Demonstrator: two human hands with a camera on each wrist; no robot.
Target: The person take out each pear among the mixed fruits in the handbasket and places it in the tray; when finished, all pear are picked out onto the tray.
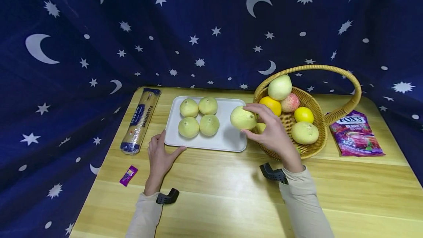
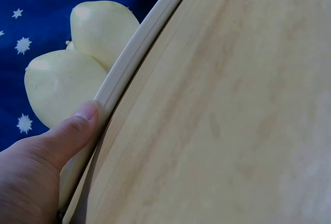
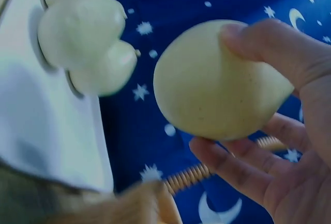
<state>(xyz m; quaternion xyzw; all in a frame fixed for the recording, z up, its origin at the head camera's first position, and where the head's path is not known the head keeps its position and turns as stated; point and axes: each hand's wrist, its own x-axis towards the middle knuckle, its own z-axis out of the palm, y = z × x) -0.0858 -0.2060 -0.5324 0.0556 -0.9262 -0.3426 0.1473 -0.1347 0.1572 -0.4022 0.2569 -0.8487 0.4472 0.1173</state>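
My right hand holds a pale yellow-green pomelo over the right end of a white tray. In the right wrist view the thumb lies on top of this pomelo, with fingers beneath it. On the tray's left half several like pomelos sit in two rows. My left hand rests at the tray's near left corner, thumb along the front edge and fingers by the left edge. In the left wrist view the thumb touches the tray rim.
A wicker basket with a tall handle stands right of the tray, holding pomelos, orange and yellow fruit and a pinkish one. Beyond it lies a purple Fox's bag. Spaghetti and a small purple packet lie at left. A starry curtain hangs behind.
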